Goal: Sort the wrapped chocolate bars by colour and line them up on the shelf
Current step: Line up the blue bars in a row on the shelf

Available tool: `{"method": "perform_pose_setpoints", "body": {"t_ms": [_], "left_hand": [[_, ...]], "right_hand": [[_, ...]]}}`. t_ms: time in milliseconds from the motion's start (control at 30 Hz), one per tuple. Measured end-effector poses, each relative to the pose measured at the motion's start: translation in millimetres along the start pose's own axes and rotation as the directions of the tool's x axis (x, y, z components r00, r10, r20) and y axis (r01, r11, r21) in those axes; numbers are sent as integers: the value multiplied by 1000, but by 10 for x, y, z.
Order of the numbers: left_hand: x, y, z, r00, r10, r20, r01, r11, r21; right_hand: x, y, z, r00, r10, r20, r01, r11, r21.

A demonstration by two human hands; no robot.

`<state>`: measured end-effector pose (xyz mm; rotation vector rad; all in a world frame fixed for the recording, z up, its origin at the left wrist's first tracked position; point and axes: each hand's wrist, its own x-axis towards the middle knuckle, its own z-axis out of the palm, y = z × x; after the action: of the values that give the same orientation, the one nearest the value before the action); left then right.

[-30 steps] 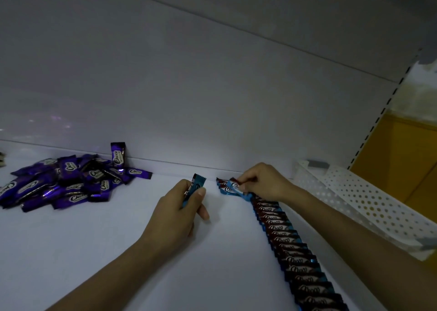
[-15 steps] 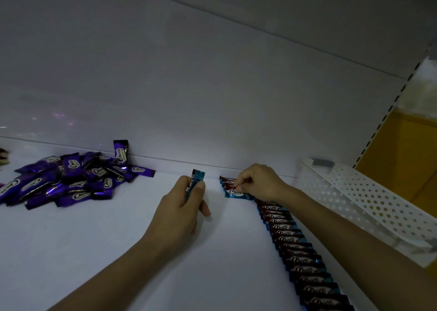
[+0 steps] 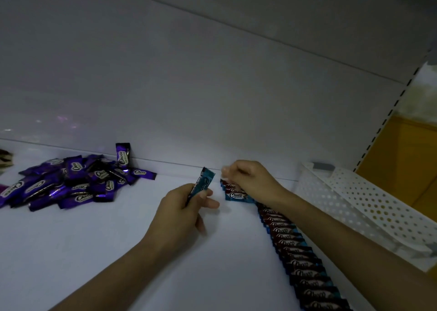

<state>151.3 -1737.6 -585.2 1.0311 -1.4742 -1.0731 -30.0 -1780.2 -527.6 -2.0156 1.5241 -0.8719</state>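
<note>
Blue bar [image 3: 205, 182]: upright, pinched by left hand [image 3: 182, 210] over shelf [image 3: 106, 251]. Row of blue bars [image 3: 295, 251]: just right of it, overlapping; right hand [image 3: 251, 181] at far end, fingers curled, blurred, grip unclear. Purple bars [image 3: 71, 185]: heap, far left. White basket [image 3: 359, 206]: right.

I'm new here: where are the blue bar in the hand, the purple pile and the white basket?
blue bar [image 3: 205, 181], head view, on the wrapper's exposed upper half.
purple pile [image 3: 78, 183], head view, on the middle of the heap.
white basket [image 3: 369, 206], head view, on its perforated wall.
</note>
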Motion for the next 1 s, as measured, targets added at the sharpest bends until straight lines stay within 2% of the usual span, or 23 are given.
{"method": "perform_pose_setpoints", "body": {"t_ms": [33, 100, 233, 433, 533, 700, 867, 1000], "left_hand": [[3, 3, -5, 1000, 9, -2, -9, 1000, -12], [7, 11, -16, 1000, 29, 6, -29, 999, -35], [-10, 22, -19, 997, 81, 17, -80, 995, -59], [34, -2, -38, 985, 100, -138, -113, 990, -85], [28, -11, -26, 984, 84, -159, -97, 992, -74], [-29, 41, -44, 968, 167, -189, -169, 986, 5], [-67, 151, -44, 972, 137, -190, -168, 973, -157], [-62, 114, -25, 982, 153, -111, -164, 981, -107]], "right_hand": [[-45, -84, 27, 998, 17, 59, -26, 989, 146], [-129, -181, 86, 988, -5, 154, -34, 969, 246], [-172, -242, 109, 984, -64, 163, 15, 959, 285], [-192, -167, 30, 973, 47, 224, -118, 941, 316], [-236, -158, 16, 966, 80, 244, -156, 939, 306], [-269, -157, 37, 982, 106, 156, -134, 974, 183], [-296, -235, -10, 976, 114, 186, -189, 866, 464], [-332, -244, 36, 995, 93, 33, -98, 868, 487]]}}
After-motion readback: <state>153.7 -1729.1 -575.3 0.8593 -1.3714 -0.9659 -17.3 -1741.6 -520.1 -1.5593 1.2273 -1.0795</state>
